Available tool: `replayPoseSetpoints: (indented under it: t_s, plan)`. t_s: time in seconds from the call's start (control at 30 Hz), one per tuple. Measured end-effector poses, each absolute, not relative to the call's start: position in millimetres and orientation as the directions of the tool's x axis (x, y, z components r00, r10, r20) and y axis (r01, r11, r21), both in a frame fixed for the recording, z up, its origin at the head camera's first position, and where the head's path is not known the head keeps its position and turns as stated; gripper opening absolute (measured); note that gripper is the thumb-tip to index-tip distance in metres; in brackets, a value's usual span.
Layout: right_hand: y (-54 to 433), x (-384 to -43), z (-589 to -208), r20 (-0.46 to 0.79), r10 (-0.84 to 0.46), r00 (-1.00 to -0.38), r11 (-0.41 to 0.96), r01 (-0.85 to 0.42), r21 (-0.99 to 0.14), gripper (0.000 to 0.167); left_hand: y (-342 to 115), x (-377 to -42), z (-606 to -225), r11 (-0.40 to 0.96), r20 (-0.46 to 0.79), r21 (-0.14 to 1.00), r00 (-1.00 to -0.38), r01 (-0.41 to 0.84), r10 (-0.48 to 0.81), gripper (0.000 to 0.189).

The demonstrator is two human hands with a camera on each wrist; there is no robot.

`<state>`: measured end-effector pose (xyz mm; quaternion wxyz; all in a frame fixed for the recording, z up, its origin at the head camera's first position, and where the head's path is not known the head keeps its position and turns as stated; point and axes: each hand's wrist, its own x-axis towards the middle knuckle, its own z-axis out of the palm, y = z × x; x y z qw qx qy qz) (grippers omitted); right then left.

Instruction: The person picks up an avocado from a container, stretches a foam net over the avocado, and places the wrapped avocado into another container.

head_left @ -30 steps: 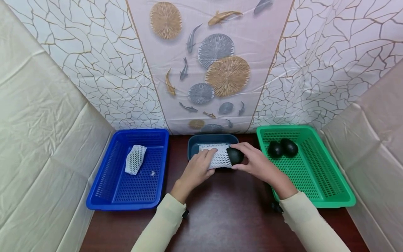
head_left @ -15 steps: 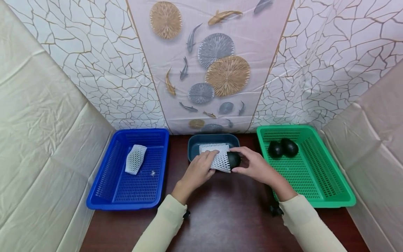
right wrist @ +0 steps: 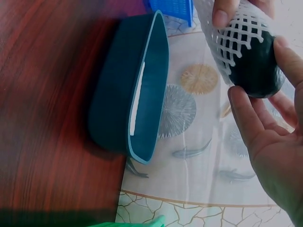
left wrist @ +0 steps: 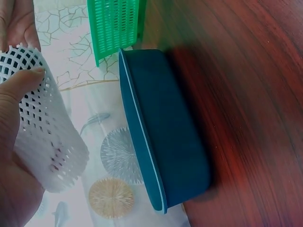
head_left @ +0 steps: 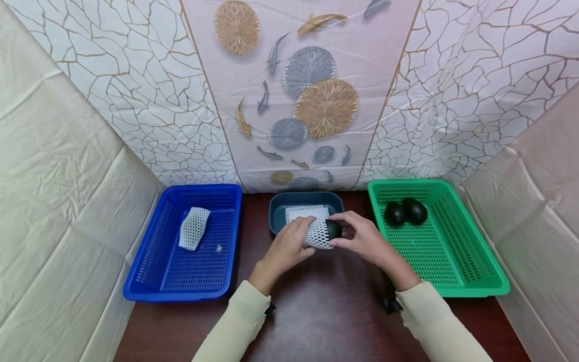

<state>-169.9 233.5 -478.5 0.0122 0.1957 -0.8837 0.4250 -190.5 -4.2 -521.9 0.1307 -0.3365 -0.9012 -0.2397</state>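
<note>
My left hand [head_left: 289,242] grips a white foam net sleeve [head_left: 318,234] with its thumb and fingers, just above the front of the small dark teal bin. A dark, egg-shaped avocado [right wrist: 258,71] sits partly inside the sleeve, its rounded end sticking out to the right. Thumb and fingers of my right hand [head_left: 364,239] hold that bare end, with fingertips at the sleeve's edge in the right wrist view. In the left wrist view the sleeve's far end [left wrist: 66,165] hangs loose past my left palm.
The teal bin [head_left: 276,229] holds more white foam net [head_left: 300,211]. To the left, a blue basket [head_left: 128,286] contains a netted piece [head_left: 194,229] and a small white scrap [head_left: 219,248]. A green basket [head_left: 499,286] on the right holds two dark avocados [head_left: 414,211]. Fabric walls enclose the table [head_left: 312,311].
The avocado has gone further into the sleeve, so less of it shows. My right hand has moved slightly left with it, while my left hand keeps its grip on the sleeve.
</note>
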Motion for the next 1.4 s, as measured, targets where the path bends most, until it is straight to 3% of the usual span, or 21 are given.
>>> replayPoseSetpoints:
  t_s: [0.4,0.67,1.1,1.4]
  plan:
    - [221,-168,-485,0.256,-0.317,-0.913,0.605,-0.402,-0.687,0.055,2,-190,-525,0.654,0.368,0.382,-0.756,0.653,0.541,0.084]
    - [215,-167,-487,0.192,-0.327,-0.925,0.615,-0.363,-0.7,0.052,8,-189,-525,0.663,0.334,0.379,-0.764,0.645,0.553,0.088]
    - [212,-171,-493,0.041,-0.344,-0.938,0.593,-0.251,-0.765,0.058,13,-192,-528,0.657,0.321,0.374,-0.756,0.655,0.571,0.106]
    - [220,-172,-500,0.052,-0.317,-0.947,0.476,-0.207,-0.855,0.057,5,-192,-519,0.637,0.432,0.301,-0.697,0.71,0.573,0.11]
